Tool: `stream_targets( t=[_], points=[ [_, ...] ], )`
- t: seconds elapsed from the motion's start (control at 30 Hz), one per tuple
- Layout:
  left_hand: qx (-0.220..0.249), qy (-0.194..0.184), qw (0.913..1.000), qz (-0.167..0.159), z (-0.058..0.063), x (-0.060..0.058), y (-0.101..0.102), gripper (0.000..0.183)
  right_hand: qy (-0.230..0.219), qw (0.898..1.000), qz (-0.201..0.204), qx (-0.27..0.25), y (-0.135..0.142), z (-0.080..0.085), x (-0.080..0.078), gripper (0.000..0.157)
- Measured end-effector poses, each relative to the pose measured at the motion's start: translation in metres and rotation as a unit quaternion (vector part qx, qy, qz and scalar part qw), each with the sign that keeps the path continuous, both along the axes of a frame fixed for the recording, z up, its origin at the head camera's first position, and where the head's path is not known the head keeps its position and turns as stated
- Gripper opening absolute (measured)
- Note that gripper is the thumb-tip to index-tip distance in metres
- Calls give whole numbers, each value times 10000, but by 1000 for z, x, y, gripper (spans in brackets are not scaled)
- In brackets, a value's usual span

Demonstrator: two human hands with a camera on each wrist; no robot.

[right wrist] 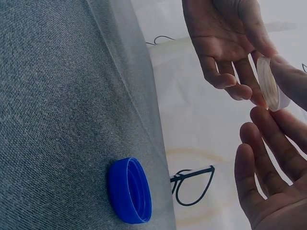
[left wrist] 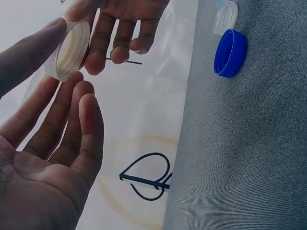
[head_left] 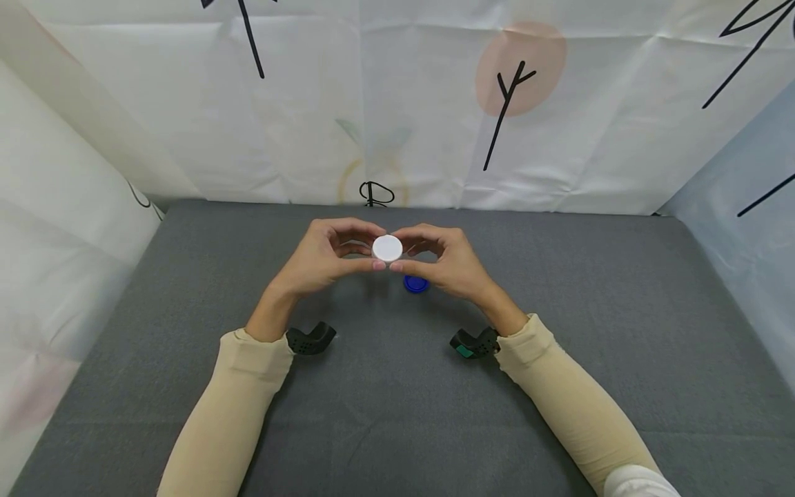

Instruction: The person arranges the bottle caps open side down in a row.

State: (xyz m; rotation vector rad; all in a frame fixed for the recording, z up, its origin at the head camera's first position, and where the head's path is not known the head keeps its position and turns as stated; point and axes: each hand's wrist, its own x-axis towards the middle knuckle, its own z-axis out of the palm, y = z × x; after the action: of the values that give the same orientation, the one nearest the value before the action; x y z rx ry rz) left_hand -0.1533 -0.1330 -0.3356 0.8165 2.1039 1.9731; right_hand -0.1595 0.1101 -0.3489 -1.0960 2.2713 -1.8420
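Note:
A round white bottle cap [head_left: 388, 248] is held up above the table between both hands, its flat top facing up in the head view. From the left, my left hand [head_left: 317, 257] pinches its edge between thumb and fingers. My right hand [head_left: 448, 257] pinches the opposite edge the same way. The cap's hollow, ribbed underside [left wrist: 73, 51] shows in the left wrist view. Below, a blue bottle cap [right wrist: 130, 190] lies on the table with its open side up, close to the right hand in the head view.
Beside the blue cap lies a translucent cap [left wrist: 226, 17], seen in the left wrist view. A grey cloth [head_left: 385, 414] covers the table. White printed sheets [head_left: 422, 124] hang along its back and sides. Dark wrist devices [head_left: 310, 339] sit at both cuffs.

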Motion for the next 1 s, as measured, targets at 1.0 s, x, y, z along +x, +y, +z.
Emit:
stream_targets(
  t=[1.0],
  points=[
    [-2745, 347, 9609, -92, -22, -13, -13, 36, 749, 9679, -731, 2284, -18, -28, 4, 37]
  ],
)
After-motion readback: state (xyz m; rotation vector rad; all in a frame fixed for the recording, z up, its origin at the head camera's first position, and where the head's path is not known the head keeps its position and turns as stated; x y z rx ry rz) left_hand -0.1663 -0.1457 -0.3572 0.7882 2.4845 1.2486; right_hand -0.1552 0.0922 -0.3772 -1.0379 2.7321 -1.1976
